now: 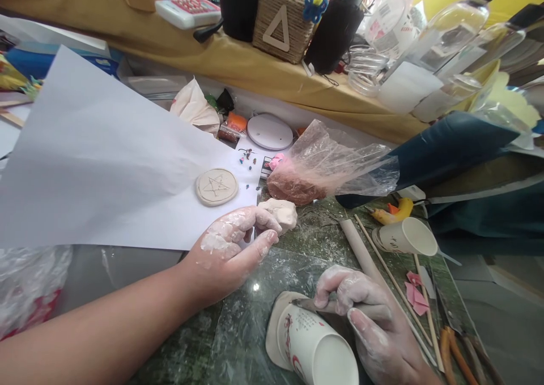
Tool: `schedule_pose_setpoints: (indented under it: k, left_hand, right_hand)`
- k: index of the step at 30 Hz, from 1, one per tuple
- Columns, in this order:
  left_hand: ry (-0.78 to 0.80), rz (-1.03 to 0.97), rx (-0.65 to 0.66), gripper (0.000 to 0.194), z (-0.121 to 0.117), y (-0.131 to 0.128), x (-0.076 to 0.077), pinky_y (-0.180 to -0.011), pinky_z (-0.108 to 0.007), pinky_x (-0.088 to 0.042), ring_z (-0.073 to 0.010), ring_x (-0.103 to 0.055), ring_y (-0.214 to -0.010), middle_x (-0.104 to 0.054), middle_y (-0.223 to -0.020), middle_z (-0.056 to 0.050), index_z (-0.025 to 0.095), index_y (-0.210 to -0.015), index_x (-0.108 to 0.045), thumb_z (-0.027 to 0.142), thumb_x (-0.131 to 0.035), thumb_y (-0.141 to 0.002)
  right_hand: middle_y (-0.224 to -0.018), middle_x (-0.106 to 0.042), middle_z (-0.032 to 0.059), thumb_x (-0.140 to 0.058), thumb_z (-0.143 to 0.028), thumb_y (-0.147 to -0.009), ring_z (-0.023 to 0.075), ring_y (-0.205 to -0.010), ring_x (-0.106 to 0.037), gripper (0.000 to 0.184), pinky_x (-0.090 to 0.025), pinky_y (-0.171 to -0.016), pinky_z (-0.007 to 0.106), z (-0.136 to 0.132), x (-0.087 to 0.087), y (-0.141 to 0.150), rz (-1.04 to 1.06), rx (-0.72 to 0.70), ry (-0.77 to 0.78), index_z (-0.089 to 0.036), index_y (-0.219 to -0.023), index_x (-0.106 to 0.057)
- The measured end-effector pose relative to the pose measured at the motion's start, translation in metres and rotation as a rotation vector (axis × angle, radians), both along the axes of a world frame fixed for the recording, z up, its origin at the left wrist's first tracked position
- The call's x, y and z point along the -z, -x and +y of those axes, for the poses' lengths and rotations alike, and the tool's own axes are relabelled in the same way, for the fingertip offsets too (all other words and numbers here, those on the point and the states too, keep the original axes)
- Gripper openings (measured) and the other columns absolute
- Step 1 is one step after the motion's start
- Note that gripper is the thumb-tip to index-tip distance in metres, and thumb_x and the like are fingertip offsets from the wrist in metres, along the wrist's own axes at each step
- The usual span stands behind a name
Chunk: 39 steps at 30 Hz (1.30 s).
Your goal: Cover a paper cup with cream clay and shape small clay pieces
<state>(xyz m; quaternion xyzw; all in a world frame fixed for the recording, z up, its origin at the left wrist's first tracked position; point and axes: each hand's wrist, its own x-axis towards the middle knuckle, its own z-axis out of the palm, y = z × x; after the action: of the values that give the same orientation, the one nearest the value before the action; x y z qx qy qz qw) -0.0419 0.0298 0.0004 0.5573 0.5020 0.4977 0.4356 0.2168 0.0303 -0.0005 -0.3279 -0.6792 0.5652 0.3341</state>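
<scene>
My left hand (pixel 232 248), smeared with white clay, reaches toward a pale clay lump (pixel 283 211) on the green mat; its fingers are curled and touch the lump's near edge. My right hand (pixel 368 311) is closed on a thin metal blade (pixel 308 304) pressed against a paper cup (pixel 314 348) that lies upside down on a flat clay slab (pixel 276 317). A round clay disc (pixel 216 186) scored with a star lies on a white paper sheet (pixel 97 164).
A plastic bag holding brown clay (pixel 297 184) sits behind the lump. A rolling rod (pixel 359 249), wooden skewers (pixel 393 280), a second paper cup (pixel 406 236), pink scraps (pixel 414 297) and orange-handled pliers (pixel 453 354) lie to the right. A cluttered shelf (pixel 255 62) runs along the back.
</scene>
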Motion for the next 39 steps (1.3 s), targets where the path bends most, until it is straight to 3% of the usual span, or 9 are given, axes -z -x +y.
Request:
schedule_pose_setpoints:
  k: [6,12,20,27,39]
  left_hand:
    - [-0.004,-0.002,0.004,0.007,0.000,0.000,0.000,-0.080,-0.030,-0.048,-0.0166,-0.061,-0.083,-0.064,-0.085,-0.001,0.021,-0.092,-0.063,0.024,-0.057,-0.096]
    - [-0.004,-0.014,0.023,0.007,0.001,0.001,-0.001,-0.076,-0.028,-0.047,-0.0148,-0.061,-0.081,-0.066,-0.087,0.000,0.021,-0.094,-0.063,0.022,-0.056,-0.096]
    - [0.031,-0.019,0.055,0.008,0.001,-0.001,0.001,-0.074,-0.028,-0.048,-0.0162,-0.060,-0.080,-0.065,-0.085,-0.001,0.020,-0.092,-0.063,0.024,-0.056,-0.095]
    - [0.079,0.194,0.153,0.011,0.003,0.002,0.004,-0.073,-0.028,-0.047,-0.0155,-0.058,-0.077,-0.063,-0.083,0.001,0.022,-0.088,-0.062,0.024,-0.055,-0.095]
    - [0.058,0.420,0.211,0.008,0.005,0.002,0.005,-0.073,-0.029,-0.047,-0.0168,-0.062,-0.078,-0.069,-0.084,0.002,0.024,-0.087,-0.065,0.023,-0.057,-0.090]
  right_hand:
    - [-0.087,-0.062,0.0059,-0.054,-0.038,-0.098,0.0228,-0.083,-0.055,0.020,-0.047,-0.072,0.035,0.003,0.004,0.002,0.087,0.083,0.086,-0.024,-0.083,-0.059]
    - [-0.080,-0.060,0.0043,-0.058,-0.038,-0.095,0.0214,-0.075,-0.054,0.021,-0.045,-0.066,0.033,0.006,-0.006,0.005,0.232,0.209,0.111,-0.024,-0.080,-0.059]
    - [-0.082,-0.059,0.0055,-0.058,-0.041,-0.095,0.0222,-0.079,-0.053,0.024,-0.045,-0.068,0.033,0.003,0.000,0.012,0.115,0.121,0.106,-0.024,-0.079,-0.058]
    - [-0.084,-0.059,0.0059,-0.054,-0.039,-0.097,0.0224,-0.081,-0.053,0.024,-0.044,-0.070,0.034,0.008,0.000,0.013,0.069,0.036,0.036,-0.023,-0.079,-0.054]
    - [-0.090,-0.058,0.0049,-0.052,-0.039,-0.098,0.0217,-0.083,-0.052,0.021,-0.043,-0.071,0.033,0.009,-0.002,0.010,0.029,-0.052,0.111,-0.024,-0.083,-0.053]
